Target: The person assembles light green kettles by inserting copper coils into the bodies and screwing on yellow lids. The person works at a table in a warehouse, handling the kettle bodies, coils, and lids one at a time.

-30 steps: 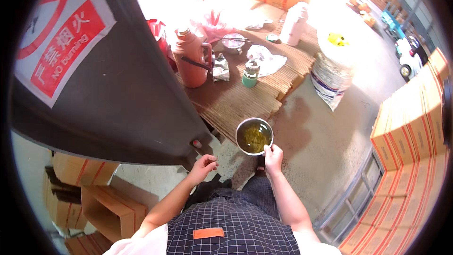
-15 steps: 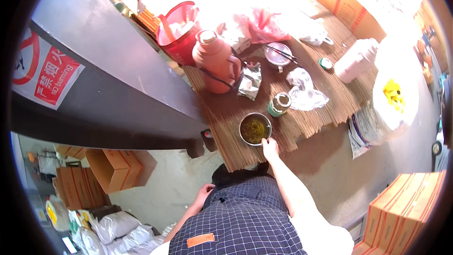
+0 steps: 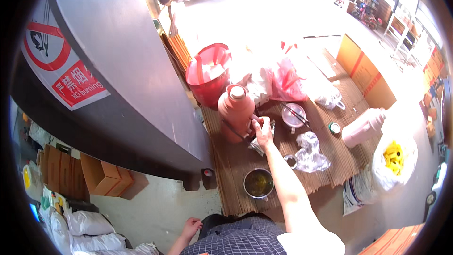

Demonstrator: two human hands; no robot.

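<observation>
from where i stand, the person's right hand [image 3: 264,133] is at the handle side of the orange flask [image 3: 231,113], fingers touching it; i can't tell whether they're closed round the handle. the flask stands upright on the stacked cardboard [image 3: 230,174], just beside the red bag [image 3: 210,89]. a foil packet [image 3: 256,148] shows partly under that hand. the cup [image 3: 258,183] of greenish liquid sits near the stack's front edge. the left hand [image 3: 191,227] hangs low beside the lap, fingers loose and a little apart. right of the forearm are a jar [image 3: 290,161] and crumpled plastic [image 3: 311,153].
</observation>
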